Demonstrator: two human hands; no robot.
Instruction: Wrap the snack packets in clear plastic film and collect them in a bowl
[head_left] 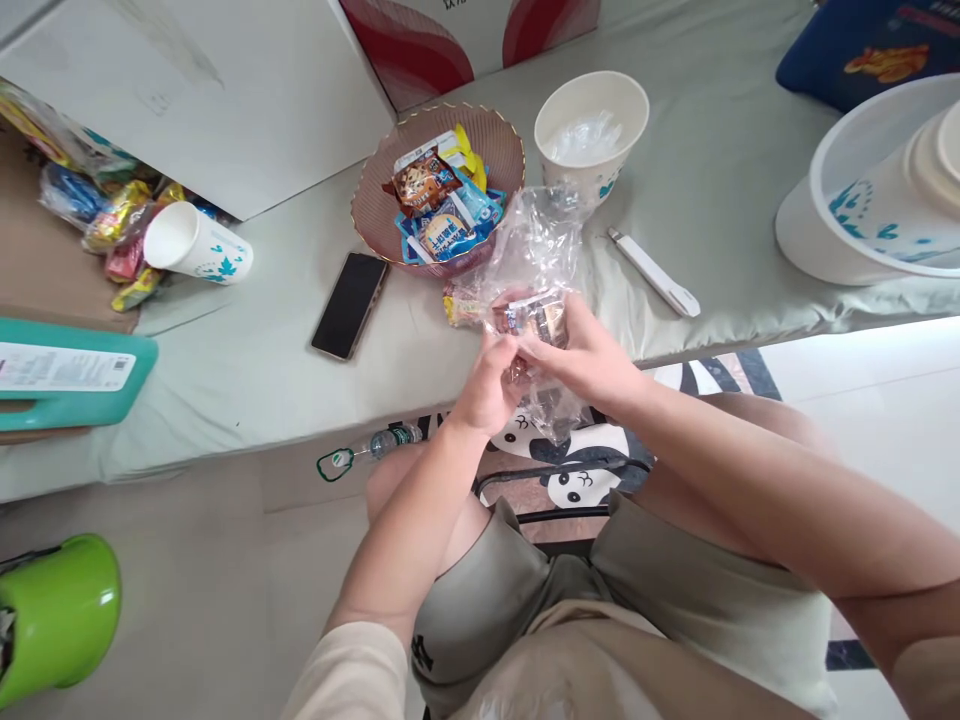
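Observation:
My left hand [487, 385] and my right hand [589, 350] meet at the front edge of the covered table, both closed on a clear plastic bag [536, 240]. Inside the bag, or just behind its film, a brown-and-white snack packet [529, 315] shows between my fingers. The bag's crinkled upper part reaches up toward a pink ribbed bowl [367, 215] with a gold rim. Several wrapped snacks [450, 225] lie in that bowl. Beside my left hand, a small red-and-yellow packet [457, 305] is partly covered by the bag.
Left of the bowl lies a black phone [350, 305], with a tipped paper cup [199, 243] farther left. A paper cup [592, 110] holding clear plastic stands behind the bag. To the right are a white box cutter [654, 272] and a white bucket [810, 220] containing cups.

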